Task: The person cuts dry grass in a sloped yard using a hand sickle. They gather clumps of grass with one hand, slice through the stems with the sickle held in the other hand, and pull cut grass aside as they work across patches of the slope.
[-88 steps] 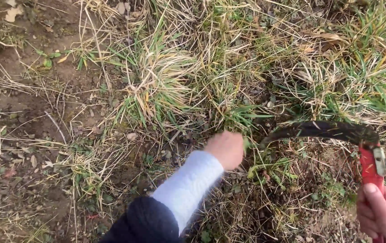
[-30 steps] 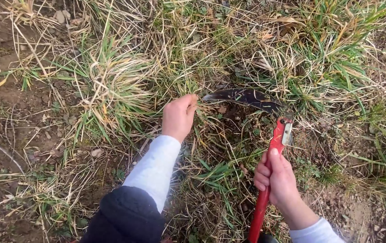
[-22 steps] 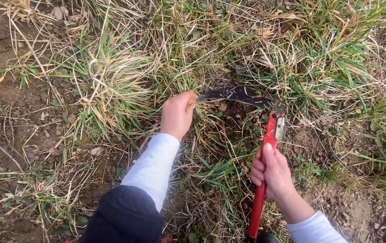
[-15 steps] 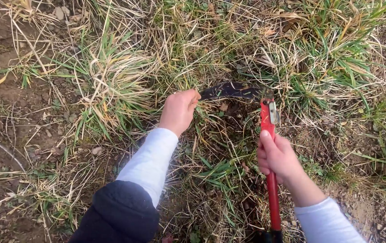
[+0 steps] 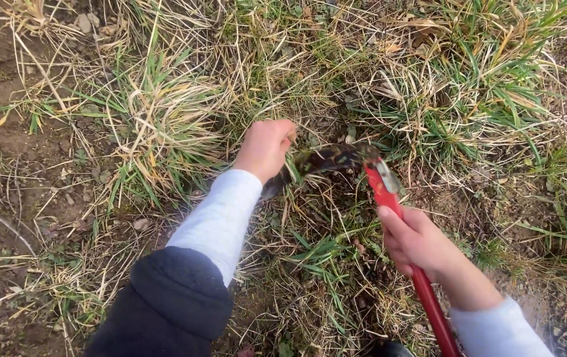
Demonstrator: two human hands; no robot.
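Sickle (image 5: pixel 336 158) blade just below L fingers (image 5: pixel 282 142)

The one camera sits on my head and looks steeply down at the ground in front of me (there is no second view to share anything with). It is close: my left hand (image 5: pixel 267 147), right hand (image 5: pixel 416 241) and the grass (image 5: pixel 164 112) fill the frame.

Soft, even daylight fills the frame, bright without glare and with only faint shadows under the grass tufts. Focus is fairly sharp at centre; the dark curved sickle blade (image 5: pixel 328 158) is motion-blurred, and the corners soften slightly.
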